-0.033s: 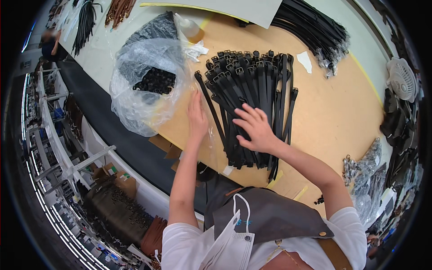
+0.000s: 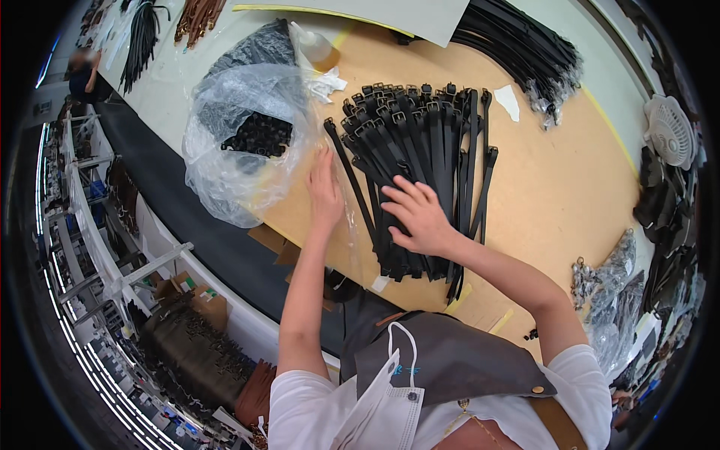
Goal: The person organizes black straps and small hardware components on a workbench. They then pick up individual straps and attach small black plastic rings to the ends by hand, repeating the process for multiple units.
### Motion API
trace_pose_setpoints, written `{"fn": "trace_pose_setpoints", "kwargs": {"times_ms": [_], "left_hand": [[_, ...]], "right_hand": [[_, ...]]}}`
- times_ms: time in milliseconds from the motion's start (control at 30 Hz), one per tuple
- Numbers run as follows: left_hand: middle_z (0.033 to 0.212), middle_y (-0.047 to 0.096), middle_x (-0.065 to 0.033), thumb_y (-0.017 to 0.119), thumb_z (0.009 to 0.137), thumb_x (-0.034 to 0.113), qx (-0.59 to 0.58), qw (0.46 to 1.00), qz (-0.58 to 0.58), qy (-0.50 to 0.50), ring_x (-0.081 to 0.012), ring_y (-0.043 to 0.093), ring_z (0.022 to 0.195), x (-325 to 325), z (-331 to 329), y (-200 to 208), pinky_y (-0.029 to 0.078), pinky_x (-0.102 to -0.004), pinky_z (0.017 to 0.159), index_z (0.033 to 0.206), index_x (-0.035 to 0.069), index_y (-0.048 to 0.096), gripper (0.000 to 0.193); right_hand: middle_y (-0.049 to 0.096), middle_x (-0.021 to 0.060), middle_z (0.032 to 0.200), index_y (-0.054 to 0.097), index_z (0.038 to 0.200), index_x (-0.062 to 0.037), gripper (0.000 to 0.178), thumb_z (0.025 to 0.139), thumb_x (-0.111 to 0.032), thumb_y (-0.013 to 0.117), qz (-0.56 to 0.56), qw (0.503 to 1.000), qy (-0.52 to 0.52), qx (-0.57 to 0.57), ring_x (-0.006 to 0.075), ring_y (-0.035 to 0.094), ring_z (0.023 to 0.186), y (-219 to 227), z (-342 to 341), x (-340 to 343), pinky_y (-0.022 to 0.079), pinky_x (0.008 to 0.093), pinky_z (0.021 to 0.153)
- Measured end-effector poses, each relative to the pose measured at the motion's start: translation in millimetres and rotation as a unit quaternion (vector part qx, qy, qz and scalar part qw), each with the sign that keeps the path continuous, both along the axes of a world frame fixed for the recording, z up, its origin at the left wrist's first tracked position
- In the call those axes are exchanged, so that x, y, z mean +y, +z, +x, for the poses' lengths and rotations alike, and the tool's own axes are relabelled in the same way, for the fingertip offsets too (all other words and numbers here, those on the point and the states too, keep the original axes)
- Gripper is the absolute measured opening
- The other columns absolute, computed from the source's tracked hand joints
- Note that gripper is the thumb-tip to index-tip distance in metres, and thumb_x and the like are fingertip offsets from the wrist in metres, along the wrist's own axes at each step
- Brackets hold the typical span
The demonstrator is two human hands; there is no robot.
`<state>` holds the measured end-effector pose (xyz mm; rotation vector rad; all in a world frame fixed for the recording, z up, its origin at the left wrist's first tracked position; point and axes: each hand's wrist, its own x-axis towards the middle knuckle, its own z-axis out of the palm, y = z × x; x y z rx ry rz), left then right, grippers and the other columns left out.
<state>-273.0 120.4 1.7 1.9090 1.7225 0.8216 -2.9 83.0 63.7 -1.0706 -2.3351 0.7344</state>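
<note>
A fanned pile of black buckled straps (image 2: 431, 142) lies on the tan work surface (image 2: 559, 195), buckles toward the far side. My right hand (image 2: 421, 217) rests over the pile's lower middle, its fingers spread and nothing in its grasp. To the left of the straps, my left hand (image 2: 325, 187) lies on the board with its fingers stretched out, holding nothing. A single strap (image 2: 351, 176) slants between that hand and the main pile. Just beyond the left hand sits a clear plastic bag (image 2: 217, 176) with small black pieces (image 2: 259, 135) inside.
At the far right of the board lies a bundle of long black straps (image 2: 517, 45) with plastic-wrapped ends. A squeeze bottle (image 2: 315, 49) and crumpled white tissue (image 2: 326, 84) stand behind the bag. A white basket (image 2: 670, 131) and bagged metal parts (image 2: 611, 281) line the right side.
Both my hands have shifted very slightly to the left. The straps and the bag look the same.
</note>
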Motion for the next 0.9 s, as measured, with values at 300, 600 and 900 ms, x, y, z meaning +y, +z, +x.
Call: {"fn": "trace_pose_setpoints", "kwargs": {"times_ms": [300, 600, 900], "left_hand": [[0.166, 0.042, -0.0088, 0.052, 0.105, 0.019, 0.199, 0.976, -0.040, -0.079, -0.0337, 0.038, 0.153, 28, -25, 11, 0.031, -0.0512, 0.121, 0.159, 0.014, 0.042, 0.055], [0.160, 0.040, -0.0289, 0.039, 0.107, 0.021, 0.217, 0.926, -0.299, -0.080, -0.0450, 0.049, 0.140, 88, -97, 15, 0.044, -0.0489, 0.112, 0.165, 0.016, 0.026, 0.060], [0.157, 0.043, -0.0274, 0.058, 0.092, 0.013, 0.290, 0.942, -0.056, -0.161, -0.0439, 0.041, 0.145, 71, -70, 31, 0.034, -0.0543, 0.118, 0.160, 0.006, 0.034, 0.072]], "right_hand": [[0.066, 0.0113, 0.119, 0.067, 0.112, -0.0013, 0.036, 0.082, -0.021, 0.072, 0.063, 0.991, 0.114, -0.016, 0.0261, 0.057, 0.129, -24, -55, -4, 0.040, 0.0437, 0.116], [0.064, 0.0105, 0.105, 0.066, 0.100, -0.0025, 0.023, 0.085, -0.020, 0.068, 0.058, 0.989, 0.133, -0.019, 0.0263, 0.061, 0.114, -25, -37, -2, 0.044, 0.0414, 0.112], [0.066, 0.0103, 0.107, 0.065, 0.096, -0.0038, 0.017, 0.084, -0.015, 0.067, 0.056, 0.988, 0.146, 0.010, 0.0265, 0.061, 0.117, -32, 8, -5, 0.046, 0.0403, 0.110]]}}
